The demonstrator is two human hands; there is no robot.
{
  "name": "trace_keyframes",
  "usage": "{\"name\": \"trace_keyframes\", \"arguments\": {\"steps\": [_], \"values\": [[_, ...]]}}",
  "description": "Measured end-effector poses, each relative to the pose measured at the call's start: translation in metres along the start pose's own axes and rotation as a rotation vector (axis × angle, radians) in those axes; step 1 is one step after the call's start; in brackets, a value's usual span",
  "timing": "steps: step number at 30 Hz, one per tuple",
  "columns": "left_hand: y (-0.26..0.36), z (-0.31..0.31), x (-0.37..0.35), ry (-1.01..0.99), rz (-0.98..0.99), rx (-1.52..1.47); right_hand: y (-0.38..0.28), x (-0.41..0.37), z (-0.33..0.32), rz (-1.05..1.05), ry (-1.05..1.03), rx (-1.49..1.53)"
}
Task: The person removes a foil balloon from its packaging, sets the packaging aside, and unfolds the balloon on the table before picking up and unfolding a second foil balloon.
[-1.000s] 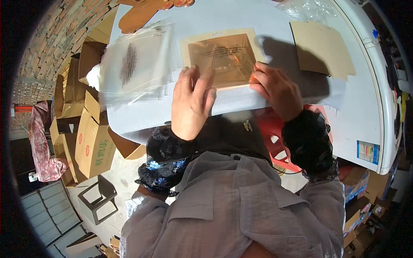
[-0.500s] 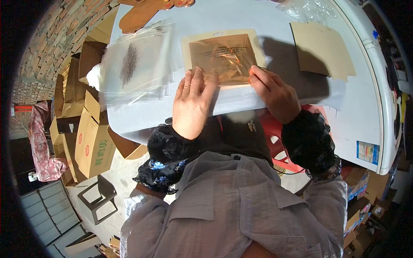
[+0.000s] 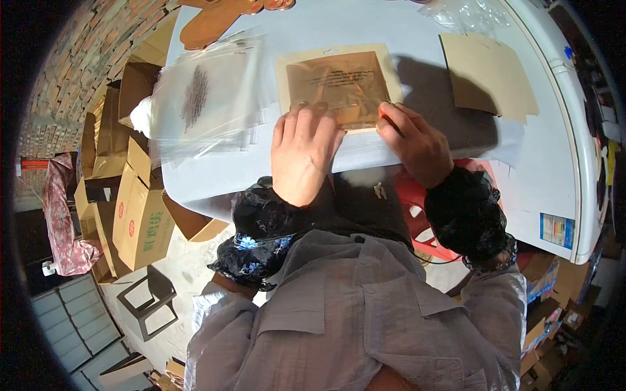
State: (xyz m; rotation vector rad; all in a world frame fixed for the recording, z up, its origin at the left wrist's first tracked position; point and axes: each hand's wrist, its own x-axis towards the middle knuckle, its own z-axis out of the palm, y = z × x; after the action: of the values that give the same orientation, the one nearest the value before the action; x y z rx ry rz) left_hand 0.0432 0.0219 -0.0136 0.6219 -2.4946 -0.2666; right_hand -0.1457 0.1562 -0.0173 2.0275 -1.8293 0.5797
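Note:
A clear plastic bag [image 3: 349,78] with dark printed text lies on the table in front of me. Inside it are a brown sheet and a cream card frame [image 3: 285,81] with a hanging slot at the top. My left hand [image 3: 303,146] rests palm down on the bag's lower left edge, its fingers stretched out and close together. At the lower right corner, my right hand [image 3: 420,143] is closed in a pinch. A small orange spot shows at its fingertips; what they grip is not clear.
To the left lies a stack of printed clear bags [image 3: 208,98]. Beige card sheets [image 3: 486,78] lie on the right, with crumpled clear plastic [image 3: 466,16] behind. A brown leather-like piece [image 3: 212,25] sits at the far left. Cardboard boxes [image 3: 143,215] stand beside the table [image 3: 195,186].
My left hand has slid right along the bag's lower edge and its fingers have flattened. My right hand has shifted slightly at the corner. The bag stays in place.

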Motion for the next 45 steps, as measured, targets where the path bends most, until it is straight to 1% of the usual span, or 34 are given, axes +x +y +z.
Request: {"name": "trace_keyframes", "arguments": {"steps": [3, 6, 9, 12, 15, 18, 24, 27, 30, 33, 36, 39, 45], "values": [[0.002, -0.002, 0.004, 0.045, 0.071, 0.064, 0.000, 0.001, -0.001, -0.010, -0.003, -0.009], [0.006, -0.004, 0.012, 0.084, 0.148, 0.224, 0.001, 0.001, 0.001, -0.010, 0.000, -0.004], [0.009, -0.001, 0.016, 0.069, 0.170, 0.196, 0.001, 0.002, 0.001, -0.013, -0.007, -0.001], [0.007, 0.012, 0.015, 0.074, 0.171, 0.101, -0.001, 0.005, -0.002, 0.010, 0.010, -0.025], [0.005, 0.009, 0.012, 0.039, 0.205, 0.123, 0.002, 0.002, -0.001, -0.006, -0.012, -0.006], [0.001, 0.007, 0.008, 0.036, 0.202, 0.087, 0.002, 0.002, 0.000, -0.006, -0.003, 0.002], [-0.005, -0.002, 0.005, -0.046, 0.180, 0.041, 0.003, 0.002, 0.005, 0.000, 0.065, -0.033], [-0.002, -0.007, 0.009, -0.010, 0.211, 0.042, -0.001, 0.004, 0.003, 0.026, 0.052, -0.045], [0.002, -0.015, 0.011, -0.017, 0.212, 0.083, 0.002, 0.001, 0.008, -0.022, 0.034, -0.030], [0.005, -0.015, 0.007, -0.041, 0.183, 0.135, -0.001, 0.005, 0.009, 0.014, 0.051, -0.090], [0.002, -0.013, 0.003, -0.088, 0.137, 0.142, -0.002, 0.008, 0.005, 0.034, 0.023, -0.075], [0.001, -0.013, 0.002, -0.097, 0.136, 0.151, -0.003, 0.008, 0.004, 0.034, 0.037, -0.083], [0.004, -0.015, 0.004, -0.038, 0.184, 0.149, -0.003, 0.003, 0.004, 0.061, -0.026, -0.063]]}}
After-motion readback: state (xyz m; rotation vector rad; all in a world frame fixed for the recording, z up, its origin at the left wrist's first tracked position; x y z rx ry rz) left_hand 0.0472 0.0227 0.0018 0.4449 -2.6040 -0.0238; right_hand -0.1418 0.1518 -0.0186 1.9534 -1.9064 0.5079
